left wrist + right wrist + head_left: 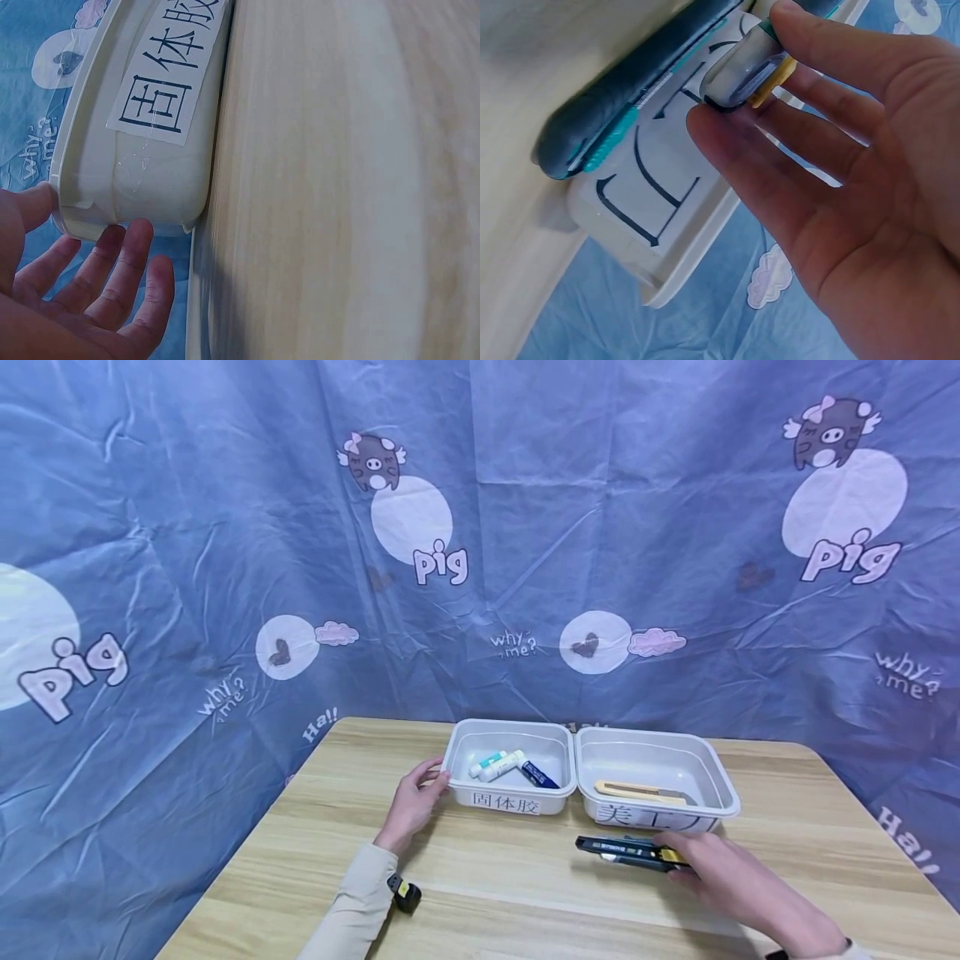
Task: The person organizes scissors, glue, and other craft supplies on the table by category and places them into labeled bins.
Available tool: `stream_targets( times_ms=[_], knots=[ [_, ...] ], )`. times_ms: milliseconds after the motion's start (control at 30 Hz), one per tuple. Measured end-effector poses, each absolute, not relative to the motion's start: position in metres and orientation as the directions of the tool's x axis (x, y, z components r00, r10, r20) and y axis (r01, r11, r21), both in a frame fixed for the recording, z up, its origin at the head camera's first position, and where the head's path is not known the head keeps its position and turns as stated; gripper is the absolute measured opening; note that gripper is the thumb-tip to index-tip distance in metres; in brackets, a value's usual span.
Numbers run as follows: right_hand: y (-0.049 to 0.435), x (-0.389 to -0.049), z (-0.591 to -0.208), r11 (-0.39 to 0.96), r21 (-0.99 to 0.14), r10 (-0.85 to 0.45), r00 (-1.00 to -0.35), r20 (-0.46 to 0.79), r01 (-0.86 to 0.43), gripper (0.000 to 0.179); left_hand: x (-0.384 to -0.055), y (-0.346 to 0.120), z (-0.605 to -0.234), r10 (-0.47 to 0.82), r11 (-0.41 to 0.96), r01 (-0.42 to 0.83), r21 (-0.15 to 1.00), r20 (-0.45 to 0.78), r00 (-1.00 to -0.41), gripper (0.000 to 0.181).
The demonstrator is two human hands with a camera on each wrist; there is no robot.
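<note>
My right hand pinches the grey-and-yellow end of a utility knife between thumb and fingers, in front of the right box. Alongside it in the right wrist view is a dark utility knife with a teal slider; I cannot tell whether the hand holds this one too. My left hand is at the near left corner of the left white box. In the left wrist view its thumb touches the rim and its loosely bent, spread fingertips are right at the box's end.
In the left box are glue sticks, one of them dark blue. A yellow utility knife lies in the right box. Both boxes carry paper labels with Chinese characters. They stand side by side on the wooden table, before a blue printed cloth.
</note>
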State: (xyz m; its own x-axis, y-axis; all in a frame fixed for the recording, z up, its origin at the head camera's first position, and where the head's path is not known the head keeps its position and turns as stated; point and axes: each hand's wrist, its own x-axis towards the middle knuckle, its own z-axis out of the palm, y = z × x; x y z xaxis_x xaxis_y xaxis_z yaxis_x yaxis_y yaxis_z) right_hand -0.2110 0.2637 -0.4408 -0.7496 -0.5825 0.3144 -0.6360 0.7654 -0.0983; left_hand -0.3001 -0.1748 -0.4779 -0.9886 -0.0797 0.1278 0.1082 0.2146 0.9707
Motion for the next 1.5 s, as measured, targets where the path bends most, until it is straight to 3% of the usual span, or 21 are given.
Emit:
stream_targets(
  times_ms=[367,1500],
  knots=[
    [0.254,-0.216,-0.426,0.746,-0.058,-0.597,-0.704,0.385,-0.664,0.045,-0.302,-0.175,-0.478,-0.089,0.219,0.098,0.971,0.119,-0.989,0.043],
    [0.247,-0.235,-0.382,0.81,-0.166,-0.492,-0.806,0.329,-0.562,0.033,-0.3,-0.175,-0.478,-0.084,0.23,0.102,0.968,0.125,-0.989,0.042]
  ],
)
